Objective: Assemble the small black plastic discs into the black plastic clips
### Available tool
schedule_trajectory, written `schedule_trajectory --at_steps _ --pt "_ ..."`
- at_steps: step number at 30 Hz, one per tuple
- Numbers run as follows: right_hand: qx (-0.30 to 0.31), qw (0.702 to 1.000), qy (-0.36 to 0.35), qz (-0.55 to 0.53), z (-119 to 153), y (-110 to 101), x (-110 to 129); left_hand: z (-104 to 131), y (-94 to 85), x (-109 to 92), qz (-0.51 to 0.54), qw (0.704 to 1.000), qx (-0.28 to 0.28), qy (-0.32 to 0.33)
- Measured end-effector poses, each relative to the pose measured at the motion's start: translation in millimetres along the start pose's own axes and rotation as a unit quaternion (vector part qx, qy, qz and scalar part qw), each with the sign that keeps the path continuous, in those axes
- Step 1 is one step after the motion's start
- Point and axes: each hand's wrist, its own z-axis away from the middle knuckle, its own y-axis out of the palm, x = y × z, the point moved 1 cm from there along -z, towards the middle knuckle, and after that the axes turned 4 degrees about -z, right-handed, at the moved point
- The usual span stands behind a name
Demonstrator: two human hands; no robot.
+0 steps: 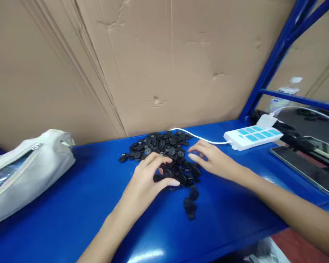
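Observation:
Many small round black parts with short tabs form a pile (164,144) on the blue shelf surface (98,193). My left hand (150,173) reaches into the near side of the pile, thumb and fingers spread apart around some black parts; whether it grips any is not clear. On the pile's right side, my right hand (208,157) hovers with fingers bent and thumb apart, holding nothing visible. A few blurred black parts (190,206) lie nearer the front, below the pile.
A white zipped bag (44,164) lies at the left. At the right are a white power strip (252,137) with a cable, a phone (304,170), a bottle (285,96) and a blue metal frame (274,62). Cardboard (153,65) stands behind.

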Motion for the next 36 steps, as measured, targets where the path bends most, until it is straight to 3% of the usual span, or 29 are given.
schedule_trajectory --at_steps 6,10,16,26,36 --pt "0.063 0.998 -0.002 -0.024 4 -7 -3 4 7.7 5 -0.022 1.000 0.003 -0.016" --pt "0.070 0.997 0.007 -0.021 6 -7 -4 4 7.1 5 -0.074 0.997 -0.002 -0.019" --pt "0.010 1.000 0.000 -0.008 4 -12 -5 3 6.0 1 -0.109 0.994 -0.013 -0.005" --pt "-0.075 0.995 -0.069 0.011 5 -4 -1 2 8.1 3 -0.121 0.992 0.031 0.000" --pt "-0.047 0.991 -0.124 0.026 -19 20 -16 3 6.2 4 -0.143 0.988 0.065 0.001"
